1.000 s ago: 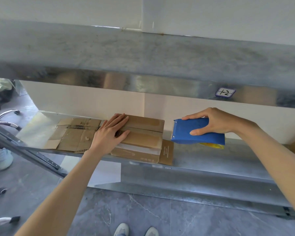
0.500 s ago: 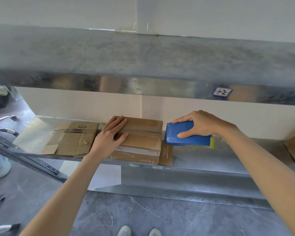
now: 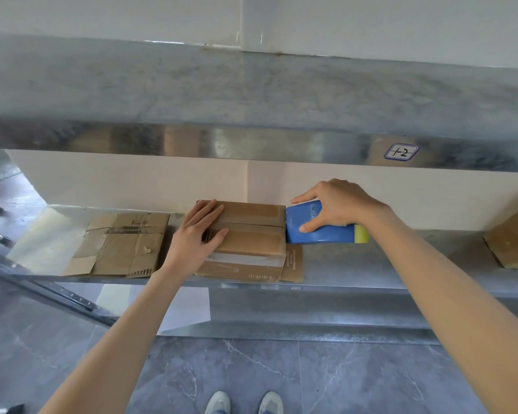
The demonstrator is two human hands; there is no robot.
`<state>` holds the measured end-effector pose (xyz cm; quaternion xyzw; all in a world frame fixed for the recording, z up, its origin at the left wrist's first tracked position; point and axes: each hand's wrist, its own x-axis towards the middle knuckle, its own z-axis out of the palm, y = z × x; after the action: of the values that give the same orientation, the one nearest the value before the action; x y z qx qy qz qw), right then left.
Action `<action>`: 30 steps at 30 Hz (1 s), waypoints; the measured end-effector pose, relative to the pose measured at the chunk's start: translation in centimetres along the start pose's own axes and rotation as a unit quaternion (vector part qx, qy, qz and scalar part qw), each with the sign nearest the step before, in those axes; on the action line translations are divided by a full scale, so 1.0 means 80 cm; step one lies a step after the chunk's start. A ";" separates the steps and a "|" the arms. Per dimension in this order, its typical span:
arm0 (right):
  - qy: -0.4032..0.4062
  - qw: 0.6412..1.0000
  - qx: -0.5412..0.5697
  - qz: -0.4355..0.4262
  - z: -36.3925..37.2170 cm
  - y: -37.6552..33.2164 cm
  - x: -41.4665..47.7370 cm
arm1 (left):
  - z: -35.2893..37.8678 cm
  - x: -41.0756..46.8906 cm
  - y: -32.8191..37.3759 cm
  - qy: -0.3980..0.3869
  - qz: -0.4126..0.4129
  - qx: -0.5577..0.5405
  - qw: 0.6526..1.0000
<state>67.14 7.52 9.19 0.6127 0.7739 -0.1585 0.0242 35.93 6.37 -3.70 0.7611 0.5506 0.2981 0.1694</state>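
Bare arms (image 3: 126,333) and hands (image 3: 196,237); whitish, round-toed sneakers (image 3: 217,403).

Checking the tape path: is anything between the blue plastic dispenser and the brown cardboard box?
Nothing visible: the blue plastic dispenser, gripped by the right hand, sits against the right end of the brown cardboard box. Farther along, the left hand rests across its top seam.

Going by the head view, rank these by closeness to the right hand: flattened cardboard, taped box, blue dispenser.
1. The blue dispenser, gripped in the right hand.
2. The taped box, just left of it.
3. The flattened cardboard, at the far left.
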 end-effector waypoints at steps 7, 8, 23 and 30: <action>-0.007 0.999 0.002 0.036 0.000 -0.008 0.002 | 0.001 0.000 0.000 0.001 0.005 0.000 1.000; -0.009 0.999 -0.003 0.037 -0.001 -0.011 0.003 | 0.001 0.000 0.000 0.000 0.004 0.000 1.000; 0.074 0.992 -0.046 0.094 0.084 0.011 0.006 | 0.000 -0.002 0.001 -0.011 -0.010 -0.008 1.000; 0.188 0.968 0.054 0.159 0.162 0.070 0.007 | 0.001 -0.001 0.002 -0.003 -0.015 -0.022 1.000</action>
<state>70.30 5.63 -4.46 0.7470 0.6476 -0.0760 -0.1298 36.07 6.21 -3.71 0.7497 0.5545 0.3055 0.1926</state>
